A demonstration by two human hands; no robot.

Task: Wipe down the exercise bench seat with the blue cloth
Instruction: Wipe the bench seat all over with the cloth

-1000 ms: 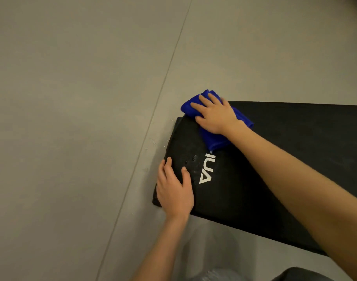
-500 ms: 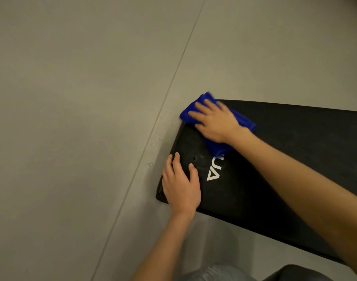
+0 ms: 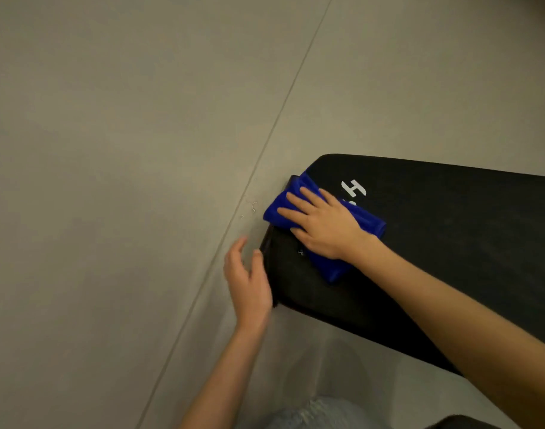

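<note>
The black padded bench seat (image 3: 450,243) runs from the middle of the view to the right edge, with white letters printed near its left end. A folded blue cloth (image 3: 333,267) lies on that left end, partly hanging over the edge. My right hand (image 3: 322,226) presses flat on the blue cloth, fingers spread and pointing left. My left hand (image 3: 248,280) is beside the seat's left end, fingers apart, its thumb touching the seat's side and nothing in it.
Grey floor (image 3: 125,181) surrounds the bench, with a thin seam (image 3: 265,144) running diagonally past the seat's left end. A few small pale scraps (image 3: 251,207) lie on the floor by the seam. My knee in light jeans (image 3: 320,413) shows at the bottom.
My left hand has come off the top of the seat and now sits beside its left end. My right hand slid the cloth toward me along that end, uncovering a white letter.
</note>
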